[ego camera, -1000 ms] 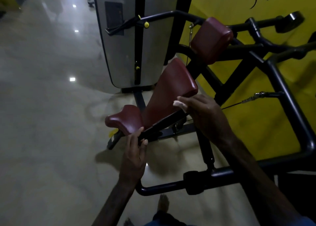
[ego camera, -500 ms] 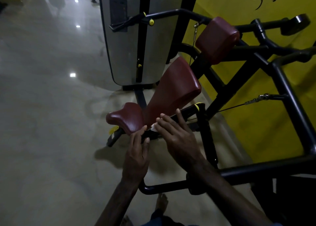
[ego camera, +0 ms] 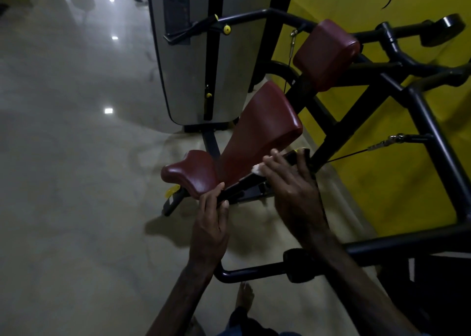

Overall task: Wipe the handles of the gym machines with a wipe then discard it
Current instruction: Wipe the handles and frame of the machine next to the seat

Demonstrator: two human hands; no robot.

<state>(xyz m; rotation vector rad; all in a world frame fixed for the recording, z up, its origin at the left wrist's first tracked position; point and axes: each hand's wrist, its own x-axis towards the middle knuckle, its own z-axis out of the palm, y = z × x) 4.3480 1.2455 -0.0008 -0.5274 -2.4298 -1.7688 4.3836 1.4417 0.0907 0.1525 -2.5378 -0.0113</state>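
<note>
At centre frame, the right hand [ego camera: 293,190] curls its grip over one black handle bar [ego camera: 244,185], pressing one white wipe [ego camera: 257,169] against it; only a small tuft of wipe shows by the fingers. Just lower left, the left hand [ego camera: 210,223] closes its grip on the same bar, seemingly thumb and fingers around it. Three maroon pads show: seat [ego camera: 191,172], back pad [ego camera: 260,129], upper pad [ego camera: 326,53].

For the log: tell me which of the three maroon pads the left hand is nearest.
The small seat pad, lowest and leftmost; the left hand grips the bar at its edge.
</note>
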